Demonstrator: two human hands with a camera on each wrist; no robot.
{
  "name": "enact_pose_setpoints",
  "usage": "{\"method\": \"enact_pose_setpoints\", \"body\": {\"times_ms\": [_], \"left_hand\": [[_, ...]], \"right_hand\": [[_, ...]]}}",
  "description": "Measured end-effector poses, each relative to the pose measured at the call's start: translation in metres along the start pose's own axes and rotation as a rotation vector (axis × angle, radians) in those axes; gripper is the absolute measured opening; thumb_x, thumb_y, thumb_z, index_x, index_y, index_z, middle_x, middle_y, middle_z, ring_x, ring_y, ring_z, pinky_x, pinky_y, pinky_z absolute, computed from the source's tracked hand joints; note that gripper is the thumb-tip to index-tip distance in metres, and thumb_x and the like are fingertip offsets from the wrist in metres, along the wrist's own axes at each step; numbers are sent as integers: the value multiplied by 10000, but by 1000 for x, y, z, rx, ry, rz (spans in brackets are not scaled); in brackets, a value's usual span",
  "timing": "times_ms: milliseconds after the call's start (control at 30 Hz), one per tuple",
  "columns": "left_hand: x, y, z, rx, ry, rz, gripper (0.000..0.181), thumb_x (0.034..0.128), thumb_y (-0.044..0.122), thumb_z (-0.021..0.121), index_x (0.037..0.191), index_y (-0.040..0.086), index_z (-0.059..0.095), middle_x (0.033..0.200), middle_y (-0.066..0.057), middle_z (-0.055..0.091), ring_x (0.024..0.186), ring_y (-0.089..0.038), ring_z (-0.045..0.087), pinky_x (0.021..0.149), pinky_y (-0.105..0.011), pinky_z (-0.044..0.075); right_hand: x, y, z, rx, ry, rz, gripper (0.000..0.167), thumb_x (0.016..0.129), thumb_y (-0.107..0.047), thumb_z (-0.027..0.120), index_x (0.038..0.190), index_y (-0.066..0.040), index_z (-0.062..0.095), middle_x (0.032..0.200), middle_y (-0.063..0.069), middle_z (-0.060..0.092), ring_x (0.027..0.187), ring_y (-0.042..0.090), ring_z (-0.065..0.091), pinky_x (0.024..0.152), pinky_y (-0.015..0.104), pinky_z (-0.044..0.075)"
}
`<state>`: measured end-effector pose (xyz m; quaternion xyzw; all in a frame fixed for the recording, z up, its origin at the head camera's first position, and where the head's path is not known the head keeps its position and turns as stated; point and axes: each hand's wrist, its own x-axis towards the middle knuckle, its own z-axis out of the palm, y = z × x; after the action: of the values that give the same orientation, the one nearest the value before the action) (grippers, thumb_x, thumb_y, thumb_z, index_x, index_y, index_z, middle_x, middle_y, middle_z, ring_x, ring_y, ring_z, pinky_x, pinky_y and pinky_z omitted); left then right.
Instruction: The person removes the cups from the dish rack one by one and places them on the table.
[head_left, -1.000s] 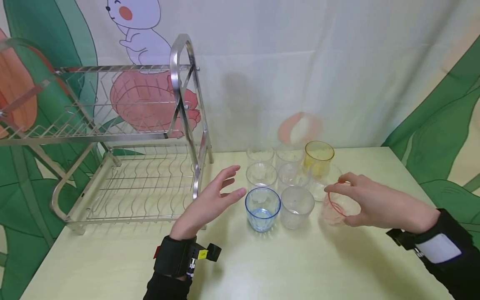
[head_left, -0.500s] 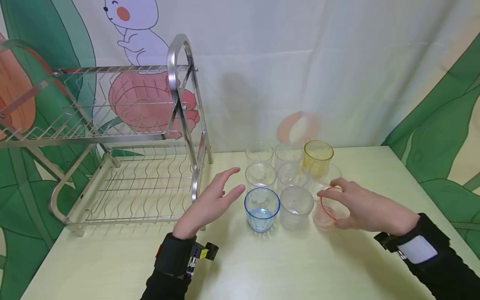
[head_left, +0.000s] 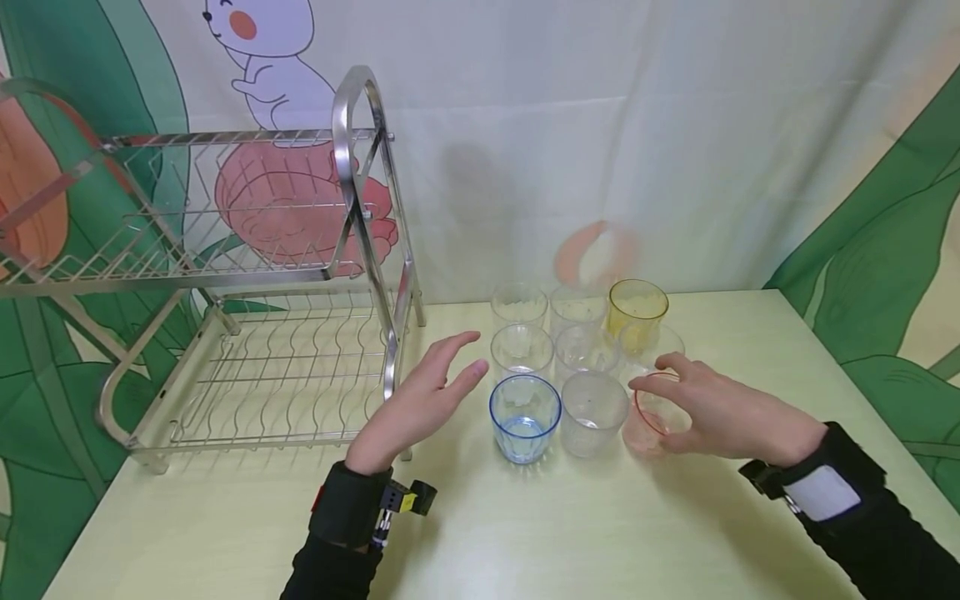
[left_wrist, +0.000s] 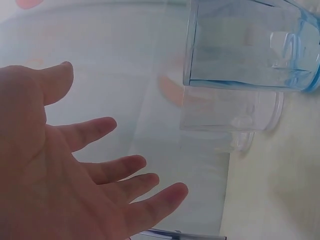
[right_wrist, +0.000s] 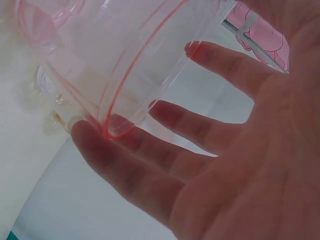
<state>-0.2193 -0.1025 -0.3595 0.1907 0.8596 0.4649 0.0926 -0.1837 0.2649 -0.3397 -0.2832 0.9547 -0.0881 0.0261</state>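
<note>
My right hand (head_left: 720, 412) holds a clear glass with a pinkish-red rim (head_left: 643, 437) from its right side, fingers and thumb around the rim. In the right wrist view the fingertips touch the same pink-rimmed glass (right_wrist: 135, 55). It stands at the front right of a tight group of glasses, beside a frosted-looking clear glass (head_left: 595, 425). My left hand (head_left: 416, 404) is raised with spread fingers, left of a blue glass (head_left: 525, 429) and apart from it. The left wrist view shows that gap between fingers and blue glass (left_wrist: 240, 45).
Behind stand several clear glasses (head_left: 522, 350) and a yellow glass (head_left: 637, 310) at the back right. A two-tier metal dish rack (head_left: 277, 367) occupies the left of the pale table (head_left: 540, 533). A printed curtain (head_left: 510, 125) hangs behind.
My right hand has moved left with the pink-rimmed glass, bringing it close beside the clear glass in the front row. The left hand has stayed nearly still.
</note>
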Motion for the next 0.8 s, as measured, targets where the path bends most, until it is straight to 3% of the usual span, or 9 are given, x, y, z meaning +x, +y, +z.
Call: {"method": "enact_pose_setpoints", "body": {"times_ms": [367,667,800], "left_hand": [[-4,0,0,20,-4,-12,619,1096,469,458,1613,150,340,1679,-117,310,1571,-327,290,1245,-578,324],[-4,3,-2,17,-3,-3,616,1103,490,419,1610,149,345,1684,-127,293,1564,-344,297,1240,-599,319],[-4,3,-2,26,-8,-3,621,1104,498,407,1613,147,341,1689,-128,282,1562,-350,301,1239,-601,319]], "right_hand": [[2,-5,1,22,-20,41,604,816,-209,844,1375,-102,642,1304,254,567,1056,353,626,832,478,599],[6,-7,0,34,-53,97,604,859,-263,833,1408,-136,616,1341,245,550,1082,372,614,800,483,613],[6,-7,0,45,-62,103,676,849,-287,852,1449,-126,583,1374,260,538,1120,399,611,832,509,612]]}}
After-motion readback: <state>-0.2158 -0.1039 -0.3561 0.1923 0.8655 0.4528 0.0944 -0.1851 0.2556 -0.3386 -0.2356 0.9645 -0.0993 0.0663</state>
